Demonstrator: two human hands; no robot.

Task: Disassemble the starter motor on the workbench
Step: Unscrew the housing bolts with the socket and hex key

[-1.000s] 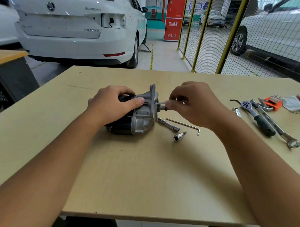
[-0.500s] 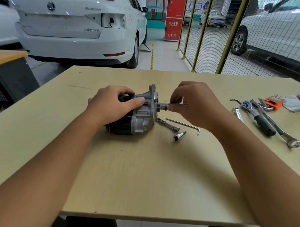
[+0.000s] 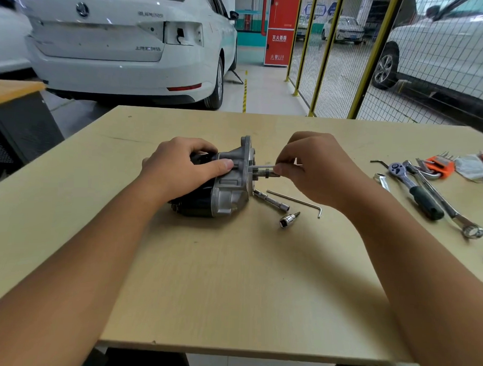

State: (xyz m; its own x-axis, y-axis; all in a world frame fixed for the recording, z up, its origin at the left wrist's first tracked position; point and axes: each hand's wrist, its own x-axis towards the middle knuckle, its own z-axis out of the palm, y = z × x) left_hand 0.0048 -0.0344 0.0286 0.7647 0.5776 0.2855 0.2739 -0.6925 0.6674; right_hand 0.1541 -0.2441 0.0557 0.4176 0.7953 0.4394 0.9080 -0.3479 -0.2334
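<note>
The starter motor (image 3: 226, 193) lies on its side in the middle of the workbench (image 3: 231, 278), black body to the left, grey cast housing and flange to the right. My left hand (image 3: 180, 169) grips the top of the motor, thumb stretched along the housing. To the right of the flange, my right hand (image 3: 312, 169) pinches a long thin bolt (image 3: 261, 166) that sticks out of the flange, just above the motor's short shaft (image 3: 265, 173).
Just right of the motor lie an extension bar (image 3: 271, 201), a small socket (image 3: 288, 219) and an L-shaped hex key (image 3: 297, 202). Farther right are a ratchet (image 3: 415, 189), a spanner (image 3: 447, 209), an orange hex key set (image 3: 439, 165) and a grey cloth (image 3: 471, 167).
My right hand has drawn the thin bolt a little farther out of the flange, to the right. My left hand and the motor have stayed still.
</note>
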